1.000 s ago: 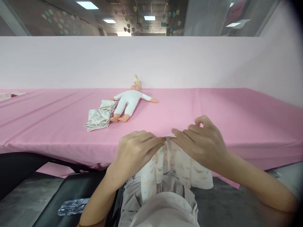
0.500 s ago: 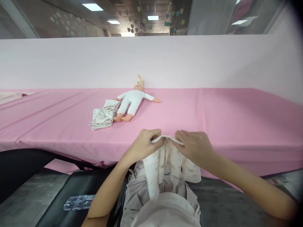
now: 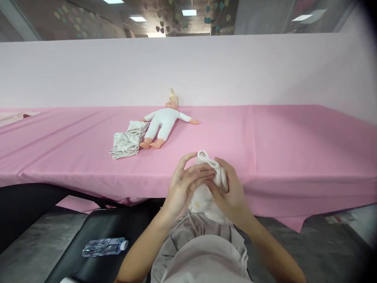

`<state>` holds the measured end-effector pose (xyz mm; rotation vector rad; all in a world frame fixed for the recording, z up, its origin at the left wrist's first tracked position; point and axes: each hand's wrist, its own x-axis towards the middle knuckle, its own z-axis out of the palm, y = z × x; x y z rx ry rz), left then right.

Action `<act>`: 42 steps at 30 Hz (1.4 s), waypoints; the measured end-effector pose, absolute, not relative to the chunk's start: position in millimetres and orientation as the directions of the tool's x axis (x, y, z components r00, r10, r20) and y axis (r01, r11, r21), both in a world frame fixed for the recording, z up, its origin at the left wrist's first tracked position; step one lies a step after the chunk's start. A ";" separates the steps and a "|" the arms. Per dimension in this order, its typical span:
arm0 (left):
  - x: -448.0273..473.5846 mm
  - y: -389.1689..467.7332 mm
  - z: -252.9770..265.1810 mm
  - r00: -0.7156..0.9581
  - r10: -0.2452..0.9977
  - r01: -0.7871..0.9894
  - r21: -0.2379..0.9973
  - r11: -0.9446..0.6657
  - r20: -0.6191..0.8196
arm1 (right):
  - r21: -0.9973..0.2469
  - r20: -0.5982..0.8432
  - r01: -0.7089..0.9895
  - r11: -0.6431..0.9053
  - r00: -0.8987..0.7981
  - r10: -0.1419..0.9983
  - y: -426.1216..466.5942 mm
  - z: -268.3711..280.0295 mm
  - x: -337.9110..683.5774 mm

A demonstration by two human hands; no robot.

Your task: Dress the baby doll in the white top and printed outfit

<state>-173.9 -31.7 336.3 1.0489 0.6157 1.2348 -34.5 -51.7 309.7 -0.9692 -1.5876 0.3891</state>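
Observation:
In front of my lap, a small white printed baby garment (image 3: 203, 198) is bunched up, its white edge band curled into a loop at the top. My right hand (image 3: 232, 192) grips it from the right, with the thumb in front and the fingers behind. My left hand (image 3: 184, 186) is open beside it, fingers stretched out across the front of the cloth and touching it near the right thumb. Part of the garment is hidden behind both hands. Beyond my hands, a doll (image 3: 163, 122) in a white suit lies face up on the pink-covered table (image 3: 282, 149).
Left of the doll's legs sit folded pale cloths (image 3: 126, 144). A pump bottle (image 3: 173, 96) stands behind its head. On the black chair (image 3: 85, 232) at my left lies a clear plastic bottle (image 3: 104, 247). A white wall (image 3: 206, 70) backs the table.
The band was stretched between both hands with the garment hanging down. Now it is gathered into my right hand, and my left fingers have let go and straightened.

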 end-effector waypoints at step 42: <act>-244.3 16.8 332.3 -0.048 0.930 0.028 0.931 -0.364 0.365 | -0.146 0.633 0.696 0.703 -0.481 0.607 -9.4 390.8 57.7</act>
